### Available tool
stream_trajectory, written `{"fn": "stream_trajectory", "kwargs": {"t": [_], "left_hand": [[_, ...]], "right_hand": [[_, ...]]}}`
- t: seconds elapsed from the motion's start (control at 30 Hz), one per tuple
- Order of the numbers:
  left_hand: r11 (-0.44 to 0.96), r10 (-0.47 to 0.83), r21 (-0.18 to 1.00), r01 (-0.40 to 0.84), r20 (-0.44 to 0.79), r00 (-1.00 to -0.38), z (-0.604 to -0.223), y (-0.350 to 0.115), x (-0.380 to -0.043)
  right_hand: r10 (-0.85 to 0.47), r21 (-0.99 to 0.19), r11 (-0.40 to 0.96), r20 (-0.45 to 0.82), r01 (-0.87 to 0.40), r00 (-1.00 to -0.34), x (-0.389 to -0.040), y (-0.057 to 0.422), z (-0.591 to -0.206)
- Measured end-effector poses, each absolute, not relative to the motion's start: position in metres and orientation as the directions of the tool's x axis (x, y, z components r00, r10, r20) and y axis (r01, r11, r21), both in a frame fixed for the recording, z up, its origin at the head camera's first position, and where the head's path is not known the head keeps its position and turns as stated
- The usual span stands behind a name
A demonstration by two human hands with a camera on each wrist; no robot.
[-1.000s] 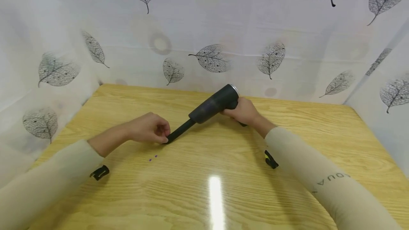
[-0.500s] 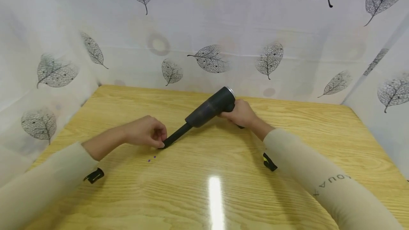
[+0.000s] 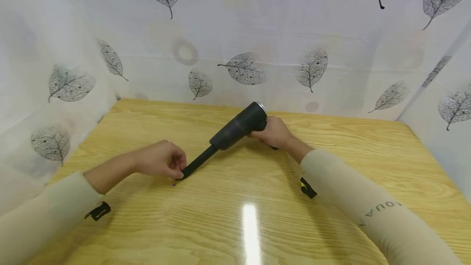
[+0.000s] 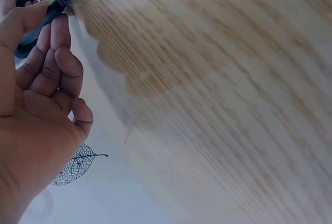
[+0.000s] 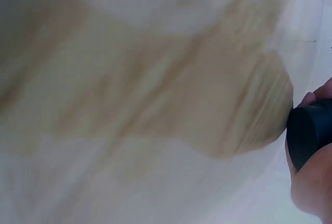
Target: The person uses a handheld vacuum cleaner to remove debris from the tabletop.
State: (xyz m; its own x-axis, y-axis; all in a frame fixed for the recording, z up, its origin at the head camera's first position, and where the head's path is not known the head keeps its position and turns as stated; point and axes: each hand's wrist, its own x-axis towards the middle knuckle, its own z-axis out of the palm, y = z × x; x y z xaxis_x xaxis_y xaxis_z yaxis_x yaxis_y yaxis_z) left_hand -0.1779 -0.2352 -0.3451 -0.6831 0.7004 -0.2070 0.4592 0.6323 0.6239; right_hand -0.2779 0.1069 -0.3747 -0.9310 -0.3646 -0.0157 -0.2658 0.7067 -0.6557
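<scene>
A black handheld vacuum cleaner [image 3: 239,126] slants across the table in the head view, its silver-rimmed end raised at the back. My right hand [image 3: 274,133] grips its handle, and in the right wrist view the handle's round butt [image 5: 302,137] pokes out of the hand. Its slim nozzle [image 3: 200,162] runs down to the left, tip at the tabletop. With thumb and fingers my left hand [image 3: 160,160] pinches the nozzle near that tip. A tiny purple bit [image 3: 174,185] lies just in front of the tip.
The wood-grain table [image 3: 206,224] reaches back to a white leaf-print curtain [image 3: 279,32], which also stands at both sides. Black straps [image 3: 98,211] hang under the left wrist, and a black-and-yellow one [image 3: 307,188] under the right forearm.
Both hands have moved the vacuum cleaner toward the front left. Its nozzle tip has come to the purple bits; two showed earlier, one shows now.
</scene>
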Motion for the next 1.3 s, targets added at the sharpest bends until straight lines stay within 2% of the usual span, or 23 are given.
{"fn": "stream_trajectory", "kwargs": {"t": [0.33, 0.47, 0.67, 0.9, 1.03, 1.3], "left_hand": [[0.612, 0.712, 0.643, 0.46, -0.196, -0.674, -0.347, -0.243, -0.169], [0.601, 0.717, 0.636, 0.485, -0.16, -0.679, -0.35, -0.239, -0.171], [0.618, 0.699, 0.566, 0.546, -0.077, -0.711, -0.347, -0.227, -0.185], [0.615, 0.684, 0.55, 0.566, -0.015, -0.729, -0.344, -0.206, -0.214], [0.598, 0.643, 0.616, 0.512, 0.012, -0.765, -0.345, -0.193, -0.233], [0.468, 0.398, 0.854, 0.227, 0.026, -0.917, -0.333, -0.169, -0.261]], "right_hand": [[-0.391, -0.635, 0.702, 0.034, -0.322, -0.92, -0.271, 0.101, -0.374], [-0.379, -0.648, 0.698, 0.026, -0.304, -0.925, -0.268, 0.103, -0.375], [-0.323, -0.715, 0.673, -0.053, -0.19, -0.945, -0.259, 0.119, -0.373], [-0.265, -0.824, 0.567, -0.205, 0.021, -0.942, -0.244, 0.151, -0.367], [-0.2, -0.837, 0.537, -0.249, 0.107, -0.948, -0.232, 0.169, -0.359], [-0.019, -0.804, 0.573, -0.204, 0.157, -0.979, -0.223, 0.181, -0.346]]}}
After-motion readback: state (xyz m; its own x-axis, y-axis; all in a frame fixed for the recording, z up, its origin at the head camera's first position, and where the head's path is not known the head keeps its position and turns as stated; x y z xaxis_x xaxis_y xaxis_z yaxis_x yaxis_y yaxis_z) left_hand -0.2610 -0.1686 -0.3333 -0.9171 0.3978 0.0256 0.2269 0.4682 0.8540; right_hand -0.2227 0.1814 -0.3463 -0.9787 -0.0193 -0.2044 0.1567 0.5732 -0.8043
